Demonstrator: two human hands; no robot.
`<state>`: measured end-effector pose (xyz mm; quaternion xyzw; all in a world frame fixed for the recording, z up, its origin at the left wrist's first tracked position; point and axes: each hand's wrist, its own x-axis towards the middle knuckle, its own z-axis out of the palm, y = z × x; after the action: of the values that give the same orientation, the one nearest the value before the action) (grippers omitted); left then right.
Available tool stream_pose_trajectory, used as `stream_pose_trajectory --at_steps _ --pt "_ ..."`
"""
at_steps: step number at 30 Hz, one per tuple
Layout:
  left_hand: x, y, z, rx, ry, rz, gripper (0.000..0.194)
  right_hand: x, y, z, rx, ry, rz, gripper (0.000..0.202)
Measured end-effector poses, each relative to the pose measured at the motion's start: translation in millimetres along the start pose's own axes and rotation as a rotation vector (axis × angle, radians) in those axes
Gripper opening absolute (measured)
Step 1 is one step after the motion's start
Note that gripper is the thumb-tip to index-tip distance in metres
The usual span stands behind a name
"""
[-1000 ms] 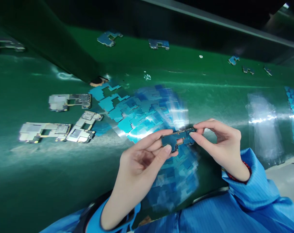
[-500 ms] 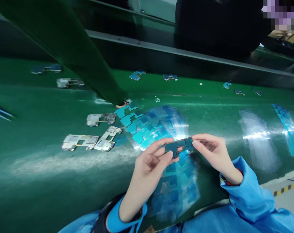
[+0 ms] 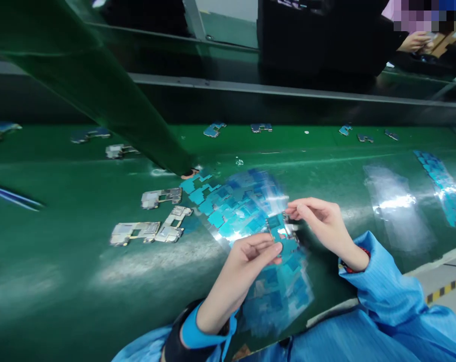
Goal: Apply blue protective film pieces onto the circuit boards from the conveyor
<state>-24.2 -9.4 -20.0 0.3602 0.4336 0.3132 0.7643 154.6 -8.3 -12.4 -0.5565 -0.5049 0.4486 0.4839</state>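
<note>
A small notched phone circuit board (image 3: 276, 231) is held up at the centre, its blue face tilted toward me. My left hand (image 3: 248, 259) grips its lower end between thumb and fingers. At the upper right corner, the fingers of my right hand (image 3: 322, 217) are pinched together against the board's edge. My fingertips hide parts of both ends. Under the board lies a clear sheet bearing many overlapping blue film cutouts (image 3: 231, 198), with more blue cutouts (image 3: 276, 296) nearer my body.
Several circuit boards (image 3: 135, 233) lie on the green bench left of the sheet. More boards (image 3: 261, 128) line the back strip. A green post (image 3: 137, 110) slants down at left, near tweezers (image 3: 14, 196). Other film sheets (image 3: 391, 201) lie right. Another person's hand (image 3: 416, 42) shows across.
The board has turned from nearly level to a steeper tilt, and its face looks brighter. My left hand moved slightly right and down; my right hand shifted a little left and up.
</note>
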Motion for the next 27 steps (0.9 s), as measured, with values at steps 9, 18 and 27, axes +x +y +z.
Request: stream_pose_trajectory --at_steps 9,18,27 --pt "9 -5 5.3 -0.245 0.323 0.132 0.033 -11 6 3 -0.316 -0.155 -0.336 0.039" --pt "6 -11 7.8 -0.204 0.299 0.167 0.032 -9 15 4 -0.407 -0.146 -0.435 0.043" --pt "6 -15 6.5 -0.222 0.259 0.193 0.025 -7 15 2 -0.432 -0.129 -0.506 0.038"
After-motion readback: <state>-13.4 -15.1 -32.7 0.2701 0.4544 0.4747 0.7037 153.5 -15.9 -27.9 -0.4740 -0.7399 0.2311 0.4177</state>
